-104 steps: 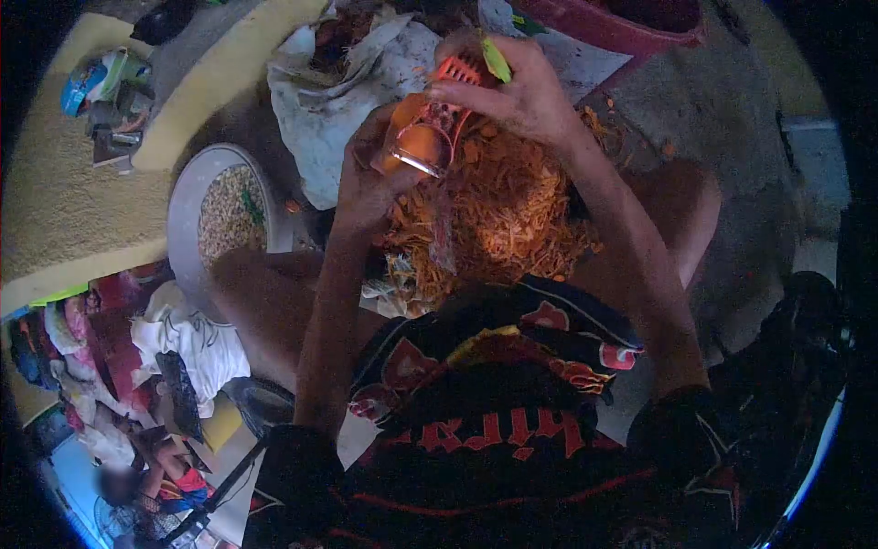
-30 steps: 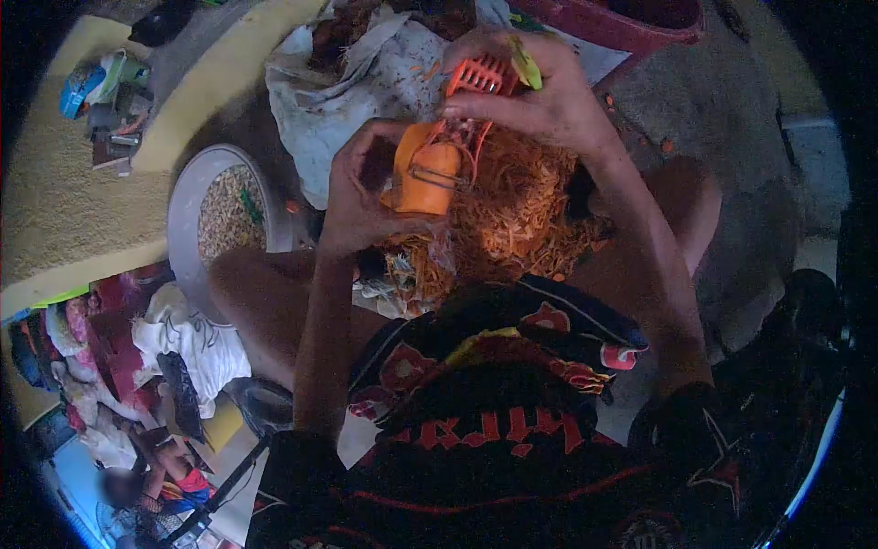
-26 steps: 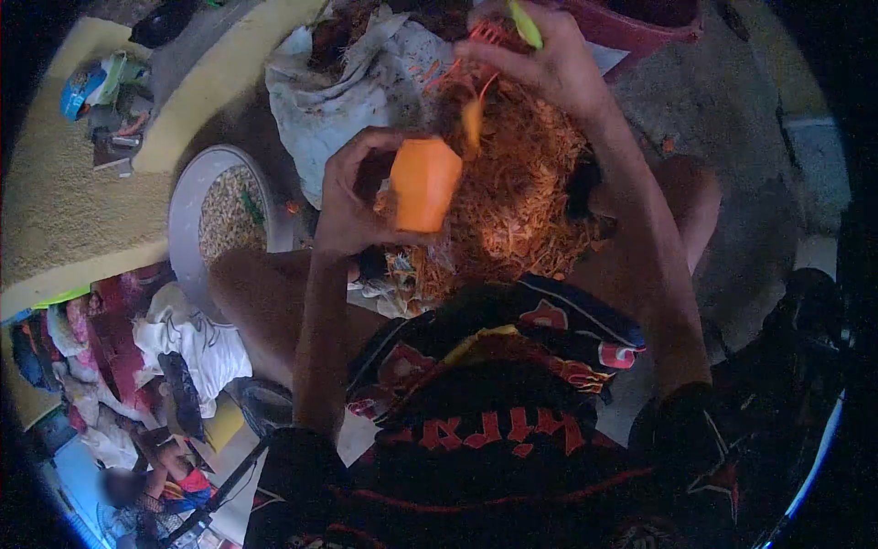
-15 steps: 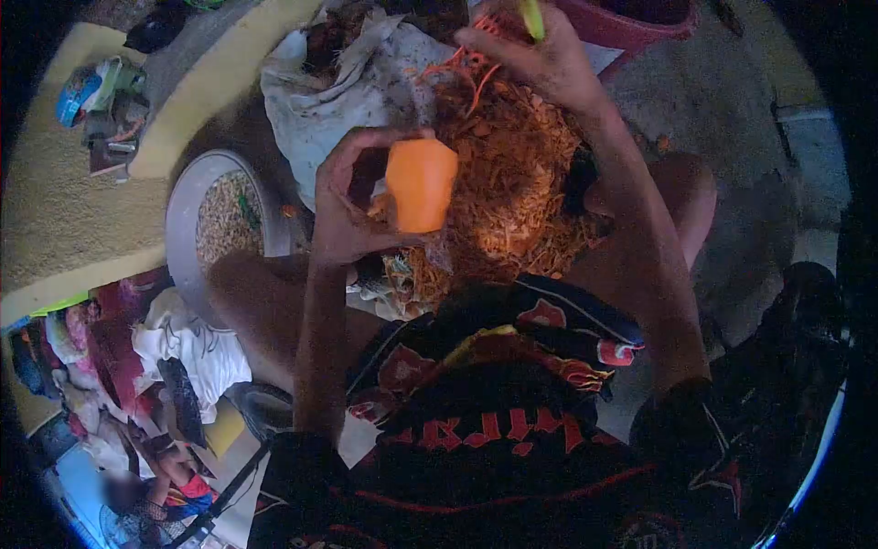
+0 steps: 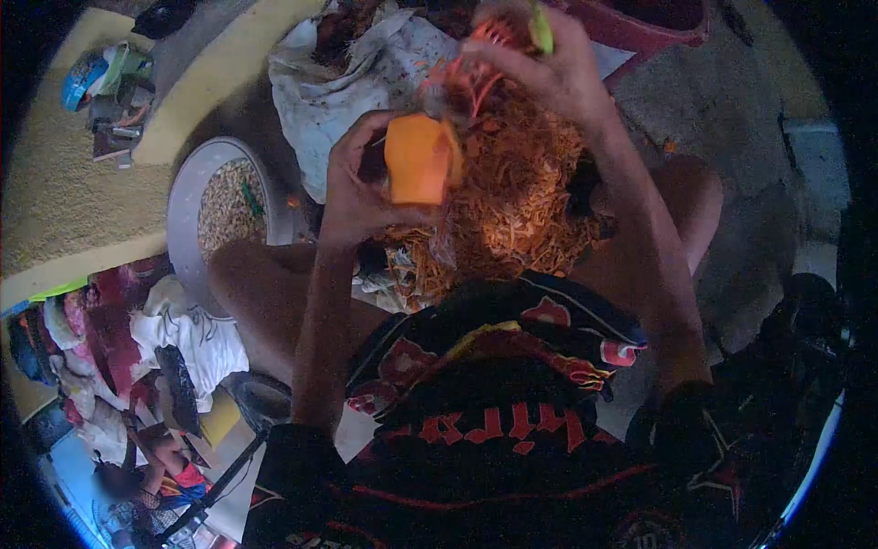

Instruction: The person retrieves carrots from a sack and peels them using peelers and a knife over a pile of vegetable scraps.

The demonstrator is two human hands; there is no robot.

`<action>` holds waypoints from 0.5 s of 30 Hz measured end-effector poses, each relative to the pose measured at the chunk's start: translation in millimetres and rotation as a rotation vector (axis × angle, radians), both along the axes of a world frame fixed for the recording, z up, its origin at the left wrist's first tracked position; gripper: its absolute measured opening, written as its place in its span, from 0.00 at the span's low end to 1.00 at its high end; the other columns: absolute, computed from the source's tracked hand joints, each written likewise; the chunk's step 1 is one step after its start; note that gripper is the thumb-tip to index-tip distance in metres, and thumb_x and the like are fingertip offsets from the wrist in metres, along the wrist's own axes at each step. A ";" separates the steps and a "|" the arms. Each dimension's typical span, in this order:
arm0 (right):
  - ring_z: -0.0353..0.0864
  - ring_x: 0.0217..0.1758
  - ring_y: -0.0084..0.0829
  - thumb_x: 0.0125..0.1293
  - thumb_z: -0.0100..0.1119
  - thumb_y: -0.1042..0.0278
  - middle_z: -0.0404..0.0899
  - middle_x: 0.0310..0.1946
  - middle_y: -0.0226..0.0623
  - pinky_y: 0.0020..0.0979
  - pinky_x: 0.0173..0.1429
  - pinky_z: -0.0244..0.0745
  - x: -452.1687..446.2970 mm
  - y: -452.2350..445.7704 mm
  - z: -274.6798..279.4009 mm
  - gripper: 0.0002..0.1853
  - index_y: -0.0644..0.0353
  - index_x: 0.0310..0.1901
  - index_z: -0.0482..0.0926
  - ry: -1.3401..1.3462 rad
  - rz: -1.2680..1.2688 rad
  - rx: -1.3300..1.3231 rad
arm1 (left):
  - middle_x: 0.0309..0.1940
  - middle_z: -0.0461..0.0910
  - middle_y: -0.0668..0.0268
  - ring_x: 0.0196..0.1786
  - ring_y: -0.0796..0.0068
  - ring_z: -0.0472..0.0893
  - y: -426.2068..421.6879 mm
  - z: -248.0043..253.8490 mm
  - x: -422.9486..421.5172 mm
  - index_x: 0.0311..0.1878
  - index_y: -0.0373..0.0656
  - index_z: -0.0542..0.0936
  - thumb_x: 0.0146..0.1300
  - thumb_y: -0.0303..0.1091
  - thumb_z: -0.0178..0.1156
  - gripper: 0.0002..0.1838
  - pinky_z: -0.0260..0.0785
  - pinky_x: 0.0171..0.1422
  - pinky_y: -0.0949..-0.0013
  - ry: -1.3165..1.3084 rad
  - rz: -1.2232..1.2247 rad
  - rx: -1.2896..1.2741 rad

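Observation:
An orange, peeled vegetable piece (image 5: 417,160) with flat-cut faces is held in my left hand (image 5: 355,188), its fingers wrapped round the far side. My right hand (image 5: 558,64), above and to the right, grips a red-orange peeler (image 5: 489,59) with a slotted part; its lower end is blurred. A small yellow-green object (image 5: 542,32) shows at the fingers of that hand. Below both hands lies a heap of orange shreds and peelings (image 5: 521,206).
A pale dirty sack (image 5: 338,101) lies behind my left hand. At the left stands a white tub (image 5: 187,215) of pale pieces. A maroon basin (image 5: 631,32) is at the top right. Another person (image 5: 151,480) is at the lower left, near piled clothes (image 5: 197,343).
The peeler has moved from against the orange piece to up and right of it, and that piece is now fully in sight. My left hand still holds it, slightly higher than half a second ago.

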State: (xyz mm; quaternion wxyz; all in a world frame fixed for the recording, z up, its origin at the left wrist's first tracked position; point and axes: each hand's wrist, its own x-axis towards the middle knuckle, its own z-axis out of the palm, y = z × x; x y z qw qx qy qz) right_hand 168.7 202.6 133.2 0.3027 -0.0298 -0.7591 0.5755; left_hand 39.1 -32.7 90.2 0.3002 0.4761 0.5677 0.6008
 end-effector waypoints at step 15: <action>0.81 0.38 0.20 0.65 0.71 0.68 0.82 0.34 0.29 0.27 0.42 0.77 11.2 -17.2 6.5 0.12 0.62 0.45 0.80 0.002 -0.081 0.237 | 0.52 0.77 0.66 0.57 0.74 0.78 13.9 -14.2 11.7 0.60 0.43 0.65 0.31 0.47 0.88 0.54 0.72 0.62 0.68 -0.321 0.100 0.123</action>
